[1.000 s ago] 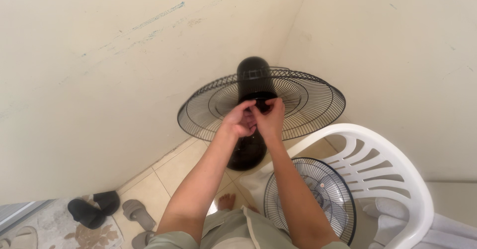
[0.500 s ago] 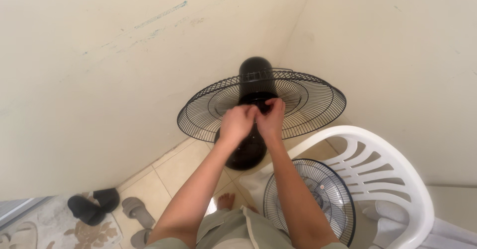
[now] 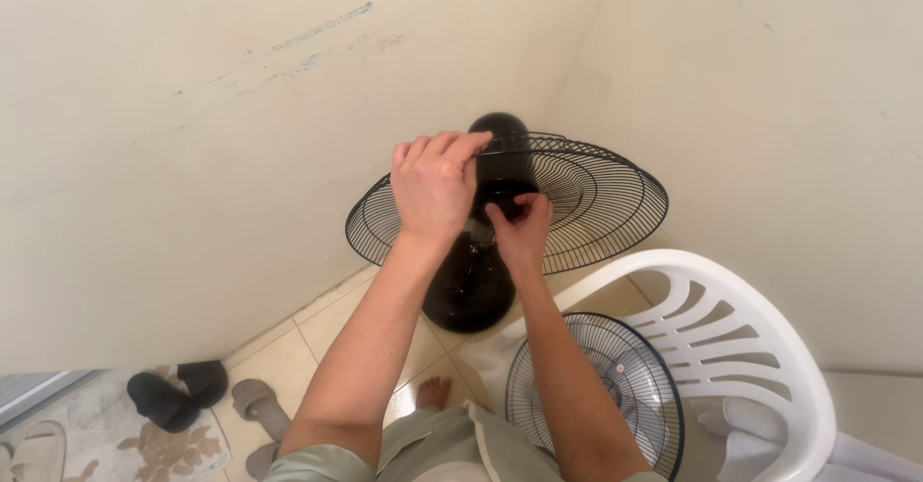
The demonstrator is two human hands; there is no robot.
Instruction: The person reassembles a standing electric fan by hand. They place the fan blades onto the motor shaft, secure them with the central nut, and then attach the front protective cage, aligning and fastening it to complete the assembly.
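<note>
A black pedestal fan stands in the wall corner, its rear wire grill (image 3: 601, 194) tilted up toward me and its motor housing (image 3: 507, 124) behind it. My left hand (image 3: 433, 189) lies over the left-centre of the grill, back toward me. Its fingertips curl onto the far rim beside the motor. My right hand (image 3: 520, 227) is at the grill's centre, with fingers pinched on the black hub ring there. The hub itself is mostly hidden by both hands. Below them is the fan's round black base (image 3: 469, 295).
A white plastic chair (image 3: 760, 333) stands close on the right, with the fan's loose front grill (image 3: 596, 391) leaning against it. On the tiled floor are my bare foot (image 3: 433, 391), black slippers (image 3: 178, 395), grey slippers (image 3: 252, 403) and a patterned rug (image 3: 163, 453). Walls close in on two sides.
My left hand has lifted from the hub and moved up and left onto the grill's far rim. My right hand stays at the centre. The view has shifted slightly.
</note>
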